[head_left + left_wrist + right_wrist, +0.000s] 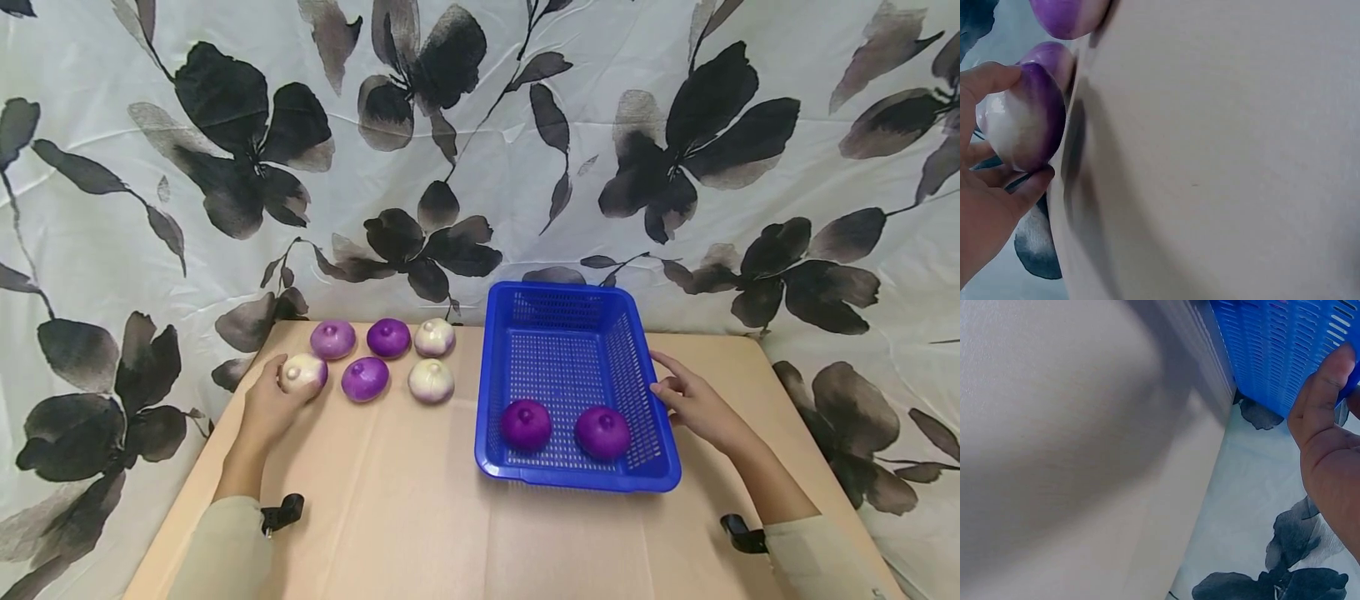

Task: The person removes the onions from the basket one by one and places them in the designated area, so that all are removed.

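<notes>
In the head view my left hand (268, 406) grips a white-and-purple onion (303, 372) at the left of the group. The left wrist view shows the fingers and thumb round this onion (1025, 119), just over the table edge. Beside it lie purple onions (365, 379) and pale onions (431, 381) in two rough rows. My right hand (697, 408) holds the right rim of a blue plastic basket (577, 481), its thumb against the outer wall. Inside the basket, at the near end, sit two dark purple onions (526, 425).
A light wooden-looking table (420, 533) bears everything. Behind and around it hangs a white cloth (525, 167) with a dark flower print. Each wrist wears a small black camera, such as the left one (282, 513).
</notes>
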Motion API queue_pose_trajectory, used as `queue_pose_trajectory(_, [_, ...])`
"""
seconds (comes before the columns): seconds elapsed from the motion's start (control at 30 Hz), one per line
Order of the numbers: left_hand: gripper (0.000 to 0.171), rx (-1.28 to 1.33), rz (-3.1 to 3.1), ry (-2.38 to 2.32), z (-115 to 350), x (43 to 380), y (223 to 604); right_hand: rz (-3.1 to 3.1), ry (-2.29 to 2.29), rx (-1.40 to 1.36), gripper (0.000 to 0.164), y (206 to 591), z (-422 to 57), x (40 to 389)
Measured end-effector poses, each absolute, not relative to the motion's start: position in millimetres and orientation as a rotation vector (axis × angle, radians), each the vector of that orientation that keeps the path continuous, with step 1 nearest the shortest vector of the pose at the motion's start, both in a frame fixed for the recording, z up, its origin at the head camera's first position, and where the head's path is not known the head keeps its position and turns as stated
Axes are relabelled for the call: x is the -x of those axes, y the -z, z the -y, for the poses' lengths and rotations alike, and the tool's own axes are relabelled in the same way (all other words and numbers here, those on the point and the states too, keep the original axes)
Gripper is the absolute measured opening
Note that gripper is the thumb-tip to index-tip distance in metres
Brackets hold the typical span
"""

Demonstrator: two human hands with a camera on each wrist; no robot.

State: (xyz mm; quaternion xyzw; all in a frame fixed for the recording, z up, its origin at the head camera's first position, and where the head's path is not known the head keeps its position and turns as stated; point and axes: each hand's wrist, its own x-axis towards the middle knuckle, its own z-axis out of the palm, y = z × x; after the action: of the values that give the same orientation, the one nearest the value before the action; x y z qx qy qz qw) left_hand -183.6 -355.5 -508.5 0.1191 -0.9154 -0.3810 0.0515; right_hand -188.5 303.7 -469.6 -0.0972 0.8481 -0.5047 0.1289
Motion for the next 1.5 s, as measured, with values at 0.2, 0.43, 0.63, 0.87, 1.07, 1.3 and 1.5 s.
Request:
queue_pose_trajectory(0.2, [0.092,-0.390,2.859,1.141,357.6,187.6,514.8,-2.456,1.492,0.282,0.066,470.2,-302.8,188.2])
queue_pose_trajectory(0.43, [0.093,-0.404,2.901,1.133,359.4,188.1,515.2,-2.462,1.496,0.267,0.066,468.5,-301.3,187.9])
queue_pose_trajectory(0.63, [0.094,-0.366,2.901,1.126,360.0,189.3,517.0,-2.451,1.494,0.252,0.067,466.9,-300.5,188.0])
queue_pose_trajectory(0.87, [0.099,-0.325,2.873,1.111,360.5,190.7,518.9,-2.444,1.495,0.262,0.067,464.4,-300.5,188.3])
queue_pose_trajectory(1.07, [0.098,-0.273,2.858,1.091,360.7,190.7,517.4,-2.458,1.478,0.277,0.066,464.6,-300.3,187.9])
queue_pose_trajectory(1.3, [0.103,-0.268,2.839,1.075,357.6,186.6,508.0,-2.459,1.488,0.276,0.066,467.7,-300.3,188.4])
queue_pose_trajectory(1.5, [0.097,-0.124,2.738,1.031,347.4,186.9,486.9,-2.440,1.498,0.263,0.066,466.6,-301.9,189.5])
